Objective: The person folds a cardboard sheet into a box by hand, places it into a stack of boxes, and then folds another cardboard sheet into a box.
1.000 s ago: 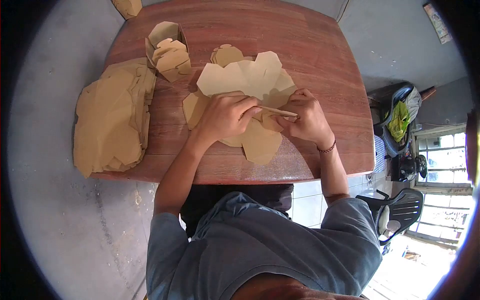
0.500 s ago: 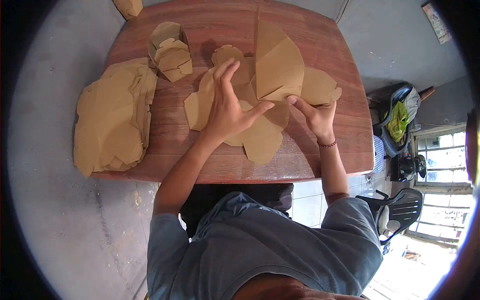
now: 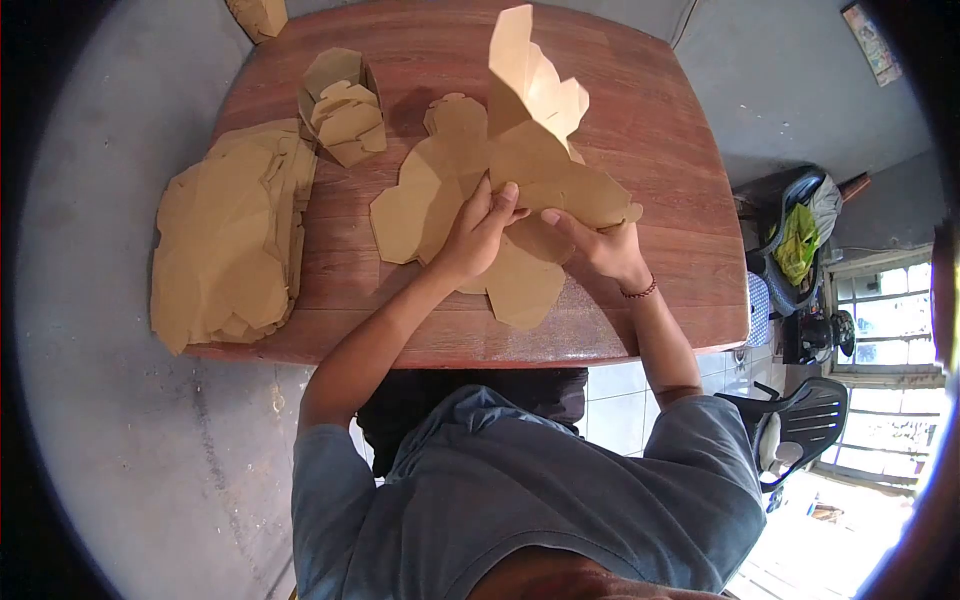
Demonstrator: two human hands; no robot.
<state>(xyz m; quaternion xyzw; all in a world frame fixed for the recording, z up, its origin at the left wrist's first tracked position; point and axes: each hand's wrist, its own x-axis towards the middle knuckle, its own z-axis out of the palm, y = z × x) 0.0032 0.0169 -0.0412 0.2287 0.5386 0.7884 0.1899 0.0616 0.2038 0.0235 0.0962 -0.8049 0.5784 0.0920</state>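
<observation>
A partly folded brown cardboard box blank point(image 3: 550, 165) is lifted between my hands, its far panels standing up and catching the light. My left hand point(image 3: 480, 230) pinches its near left edge, thumb on top. At the near right edge, my right hand point(image 3: 600, 245) grips the same piece with the thumb in front; its other fingers are mostly hidden behind the cardboard. Beneath lies a flat, unfolded cardboard blank point(image 3: 420, 205) with rounded flaps, resting on the table and partly covered by the raised one.
A thick stack of flat cardboard blanks point(image 3: 225, 240) lies at the table's left edge. Behind it stands a formed open carton point(image 3: 345, 115). Another cardboard piece point(image 3: 260, 15) is at the far left corner. Chairs point(image 3: 800, 420) stand to the right of the wooden table point(image 3: 660, 290).
My left hand has gone from spread fingers above the cardboard to pinching its edge. The raised blank has turned, and its upright panels now show their lit side.
</observation>
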